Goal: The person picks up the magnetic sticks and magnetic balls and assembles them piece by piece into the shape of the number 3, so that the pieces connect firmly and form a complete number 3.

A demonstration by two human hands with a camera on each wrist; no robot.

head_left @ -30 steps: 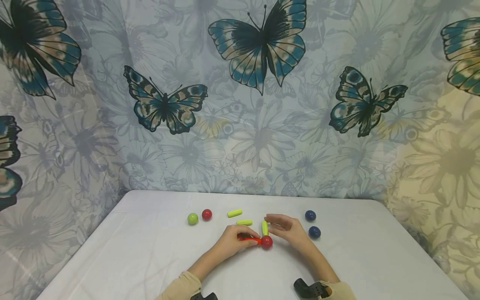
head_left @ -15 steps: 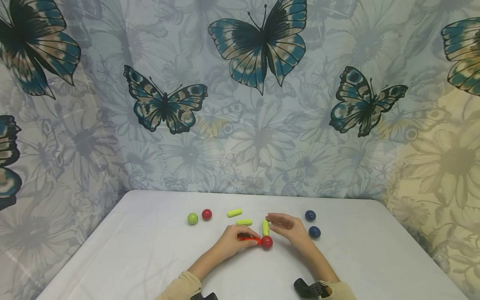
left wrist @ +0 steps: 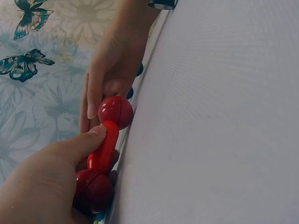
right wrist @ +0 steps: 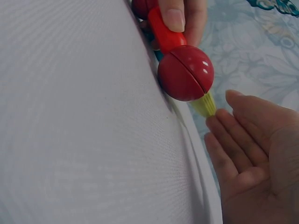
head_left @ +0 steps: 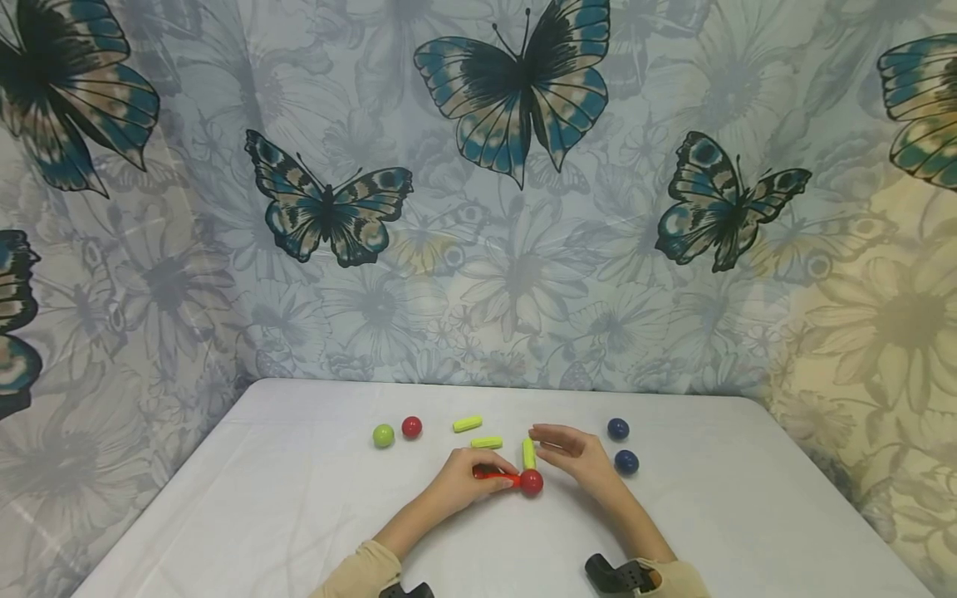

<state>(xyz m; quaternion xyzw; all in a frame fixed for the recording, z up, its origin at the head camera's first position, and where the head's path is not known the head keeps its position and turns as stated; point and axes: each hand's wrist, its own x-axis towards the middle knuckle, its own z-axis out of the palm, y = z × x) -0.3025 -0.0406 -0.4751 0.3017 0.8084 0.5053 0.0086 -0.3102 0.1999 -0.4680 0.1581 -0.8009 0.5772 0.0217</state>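
My left hand [head_left: 465, 482] pinches a red stick [left wrist: 103, 148] between thumb and fingers. At each end of that stick is a red ball, the near one [left wrist: 94, 191] by my palm and the far one [right wrist: 186, 73] pointing toward my right hand. A yellow-green stick [head_left: 528, 454] meets the far ball and points away from me; whether it is fixed there I cannot tell. My right hand [head_left: 576, 457] has its fingers extended beside this stick, fingertips at its free end. In the right wrist view the ball hides part of the yellow-green stick.
Two loose yellow-green sticks, one farther back [head_left: 468, 424] and one nearer [head_left: 488, 443], lie behind my left hand. A green ball [head_left: 384, 436] and a red ball [head_left: 412, 428] sit to the left. Two blue balls [head_left: 626, 463] lie at right on the white table [head_left: 224, 498].
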